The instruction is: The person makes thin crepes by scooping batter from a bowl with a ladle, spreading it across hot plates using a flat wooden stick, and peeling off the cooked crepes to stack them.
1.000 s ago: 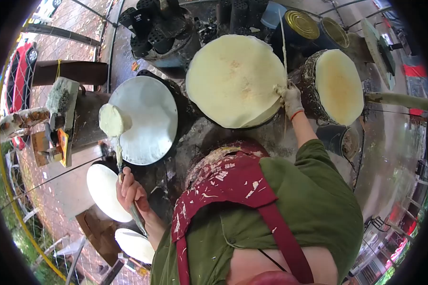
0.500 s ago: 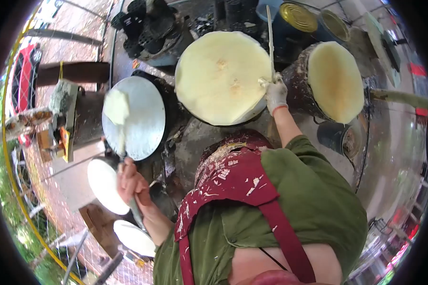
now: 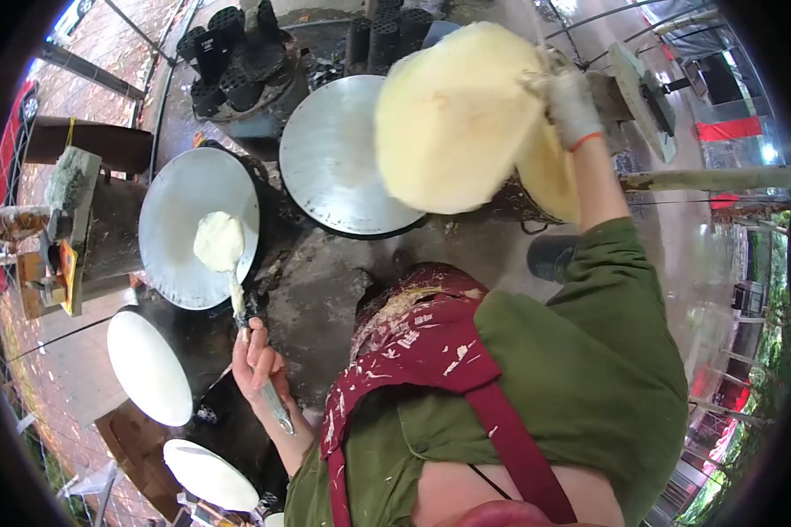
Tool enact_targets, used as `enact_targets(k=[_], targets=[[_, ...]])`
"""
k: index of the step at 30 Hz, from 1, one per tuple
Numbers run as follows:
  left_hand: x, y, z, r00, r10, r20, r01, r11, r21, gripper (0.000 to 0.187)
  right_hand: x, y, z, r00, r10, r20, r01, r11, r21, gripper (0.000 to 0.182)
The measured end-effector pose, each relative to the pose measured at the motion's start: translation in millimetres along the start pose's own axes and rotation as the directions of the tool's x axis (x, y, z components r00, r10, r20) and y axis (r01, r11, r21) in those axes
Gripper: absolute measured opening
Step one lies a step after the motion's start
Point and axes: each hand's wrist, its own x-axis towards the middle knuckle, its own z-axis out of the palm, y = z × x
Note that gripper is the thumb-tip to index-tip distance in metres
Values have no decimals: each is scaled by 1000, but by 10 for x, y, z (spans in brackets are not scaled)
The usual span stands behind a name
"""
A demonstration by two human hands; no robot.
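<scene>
The gloved right hand point(image 3: 571, 101) grips the edge of a flatbread point(image 3: 453, 127), raised beside the middle griddle point(image 3: 334, 149); it looks light, limp and easily torn, best held by its rim. The left hand point(image 3: 259, 360) closes round a dough-tipped tool point(image 3: 278, 411)

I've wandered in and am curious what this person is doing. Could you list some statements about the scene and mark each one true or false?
1. The right hand wears a glove. True.
2. The left hand is empty. False: it holds a tool with a pale lump at its far end.
3. The apron is dark red with pale splashes. True.
4. The large pale sheet lies flat on the middle metal plate. False: the right hand holds it up by its edge.
5. The shirt is green. True.
</scene>
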Motion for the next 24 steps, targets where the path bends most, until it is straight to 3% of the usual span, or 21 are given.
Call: enact_targets(k=[1,4,5,7,8,10,12,13,15,18,22,24], targets=[[-29,-29,-25,1000,9,-23,-8,1000,15,34,187,65,-364,996,-74,50,80,988,-131,35],[-111,-234,-27,998,51,-43,-49,998,40,34,220,-349,-1158,957,-215,193,245,958,-147,46],[-130,-341,-10,995,74,-65,-71,996,48,34,173,-440,-1309,910,-356,211,410,846,-340,46],[-164,-604,35,991,114,-65,-111,992,52,35,-49,-548,-1527,747,-577,331,626,441,-643,46],[-180,-739,23,991,130,-30,-128,990,61,35,-312,-592,-1455,747,-587,312,613,424,-667,40],[-231,-1063,10,984,177,-12,-176,982,62,36,-396,18,-1498,738,-547,396,624,327,-710,35],[-284,-1447,5,977,211,6,-211,977,22,36,-497,917,-1493,673,-563,480,638,113,-762,26],[-333,-1660,20,973,231,5,-231,973,2,36,-559,1367,-1487,663,-546,513,650,79,-756,26],[-438,-2153,69,957,290,-7,-290,954,-80,34,-693,2343,-1434,703,-472,532,633,73,-771,28],[-701,-2786,57,927,375,1,-373,922,-103,34,-807,2949,-1407,682,-475,556,707,236,-666,37],[-1101,-3504,138,880,468,-75,-474,870,-138,35,-788,3069,-1473,693,-489,530,718,399,-570,61],[-1244,-3808,158,862,502,-68,-506,850,-145,34,-765,3031,-1529,722,-418,551,691,467,-551,54]])
